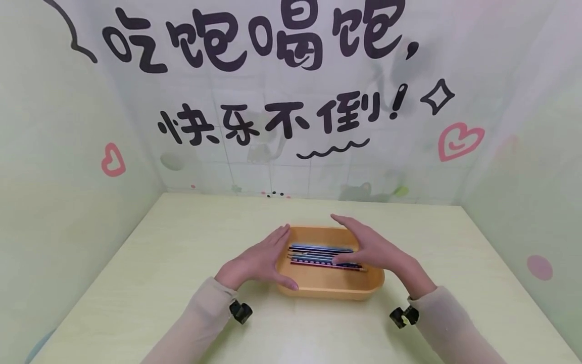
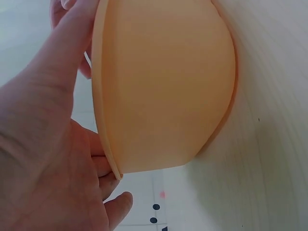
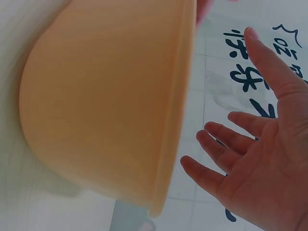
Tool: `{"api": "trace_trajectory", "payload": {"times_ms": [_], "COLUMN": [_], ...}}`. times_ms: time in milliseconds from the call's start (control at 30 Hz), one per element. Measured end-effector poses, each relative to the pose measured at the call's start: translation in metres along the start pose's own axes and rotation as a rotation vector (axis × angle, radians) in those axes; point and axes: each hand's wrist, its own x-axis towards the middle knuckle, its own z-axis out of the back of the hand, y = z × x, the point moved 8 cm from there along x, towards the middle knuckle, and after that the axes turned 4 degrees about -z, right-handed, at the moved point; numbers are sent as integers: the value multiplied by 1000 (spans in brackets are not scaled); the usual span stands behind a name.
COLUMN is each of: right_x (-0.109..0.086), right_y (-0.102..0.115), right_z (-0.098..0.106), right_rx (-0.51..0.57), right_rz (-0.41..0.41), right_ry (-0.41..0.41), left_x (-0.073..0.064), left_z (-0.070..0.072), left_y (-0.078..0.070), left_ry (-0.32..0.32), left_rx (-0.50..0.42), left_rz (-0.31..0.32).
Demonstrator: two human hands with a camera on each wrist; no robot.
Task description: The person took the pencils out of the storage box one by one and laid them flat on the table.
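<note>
A shallow orange plastic basin [image 1: 327, 281] with rounded corners sits on the table. Inside it, several pencils [image 1: 313, 255] lie side by side, mostly blue and dark, with a red one [image 1: 302, 263] at the near side. At the basin's left end is my left hand [image 1: 259, 260], its fingers stretched along the rim; the left wrist view shows the fingers [image 2: 103, 166] against the rim. My right hand [image 1: 379, 247] hovers over the right end with fingers spread and nothing held. In the right wrist view its fingertips [image 3: 190, 163] stand apart from the basin wall [image 3: 106, 106].
The pale wood-grain table [image 1: 182, 227] extends around the basin on all sides. A light cloth backdrop [image 1: 273, 177] with black lettering and pink hearts rises behind it, with side panels at left and right. Small black cameras [image 1: 241, 311] are worn on both wrists.
</note>
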Motion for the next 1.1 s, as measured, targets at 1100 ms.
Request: {"api": "trace_trajectory", "payload": {"times_ms": [1100], "right_x": [7], "right_y": [-6], "right_z": [-27], "right_rx": [101], "right_rz": [114], "right_ry": [65], "left_x": [5], "left_z": [3], "left_y": [2], "left_ry": [-17], "left_rx": [-25], "left_rz": [-1]}}
